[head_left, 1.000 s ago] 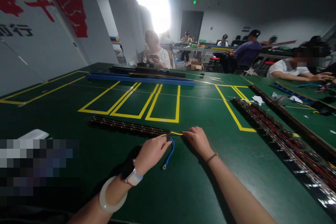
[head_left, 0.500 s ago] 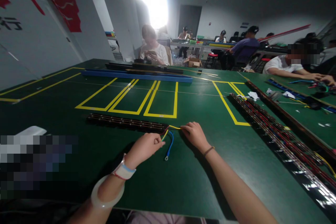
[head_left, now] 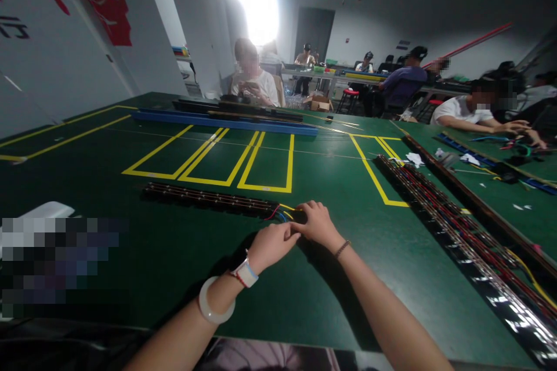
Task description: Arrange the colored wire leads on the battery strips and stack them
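Green tabletop point(head_left: 174, 255) runs open from the rod-lined dark strip point(head_left: 213, 199) to the near edge, save for two forearms point(head_left: 174, 333); yellow tape outlines point(head_left: 291, 162) lie just beyond the strip. The strip's long axis lies crosswise — wired end pointing toward the right hand point(head_left: 319, 223), which pinches a yellow wire point(head_left: 287, 207). The left hand point(head_left: 272, 246) meets it — the left's grip I cannot tell.
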A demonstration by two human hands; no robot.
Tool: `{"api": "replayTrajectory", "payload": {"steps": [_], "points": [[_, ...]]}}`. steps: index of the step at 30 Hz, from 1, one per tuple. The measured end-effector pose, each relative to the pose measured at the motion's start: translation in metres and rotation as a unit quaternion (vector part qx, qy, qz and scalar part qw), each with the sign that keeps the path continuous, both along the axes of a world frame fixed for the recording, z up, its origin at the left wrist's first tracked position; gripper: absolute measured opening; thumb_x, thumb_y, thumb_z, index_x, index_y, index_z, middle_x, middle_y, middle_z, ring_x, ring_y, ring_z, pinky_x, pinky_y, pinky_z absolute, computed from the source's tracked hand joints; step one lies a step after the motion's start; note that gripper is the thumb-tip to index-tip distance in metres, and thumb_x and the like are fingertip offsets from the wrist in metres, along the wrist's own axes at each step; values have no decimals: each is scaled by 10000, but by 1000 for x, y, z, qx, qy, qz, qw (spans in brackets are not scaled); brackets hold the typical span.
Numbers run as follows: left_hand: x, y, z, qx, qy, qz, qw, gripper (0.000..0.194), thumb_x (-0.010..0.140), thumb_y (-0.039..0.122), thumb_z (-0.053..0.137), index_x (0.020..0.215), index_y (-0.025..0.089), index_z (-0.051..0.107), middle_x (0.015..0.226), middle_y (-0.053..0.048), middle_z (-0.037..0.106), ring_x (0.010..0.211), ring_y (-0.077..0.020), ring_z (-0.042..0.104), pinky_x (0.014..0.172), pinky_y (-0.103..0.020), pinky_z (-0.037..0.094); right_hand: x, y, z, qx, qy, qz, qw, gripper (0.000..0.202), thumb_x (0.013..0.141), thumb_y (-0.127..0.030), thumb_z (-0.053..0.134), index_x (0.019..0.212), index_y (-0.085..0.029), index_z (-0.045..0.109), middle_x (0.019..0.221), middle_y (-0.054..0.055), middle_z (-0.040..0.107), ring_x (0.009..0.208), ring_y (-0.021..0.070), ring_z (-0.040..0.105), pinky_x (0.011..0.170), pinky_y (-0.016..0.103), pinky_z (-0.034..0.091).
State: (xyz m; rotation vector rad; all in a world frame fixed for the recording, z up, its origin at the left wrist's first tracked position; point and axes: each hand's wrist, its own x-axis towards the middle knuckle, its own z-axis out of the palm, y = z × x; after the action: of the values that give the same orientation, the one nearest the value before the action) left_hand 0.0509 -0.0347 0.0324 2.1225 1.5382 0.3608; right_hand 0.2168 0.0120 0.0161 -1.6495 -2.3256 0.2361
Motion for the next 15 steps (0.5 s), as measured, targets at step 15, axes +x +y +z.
{"api": "replayTrajectory", "payload": {"steps": [15], "points": [[-9,5,-11,-100,-196,48,974,271,854,423,456,791,174,541,731,-43,625,658,-171,603,602,-258,390,-10,-3,10,-114,30,14,993,137,794,-220,571,876,-141,647,882,81,661,809,153,591,678,217,384]]}}
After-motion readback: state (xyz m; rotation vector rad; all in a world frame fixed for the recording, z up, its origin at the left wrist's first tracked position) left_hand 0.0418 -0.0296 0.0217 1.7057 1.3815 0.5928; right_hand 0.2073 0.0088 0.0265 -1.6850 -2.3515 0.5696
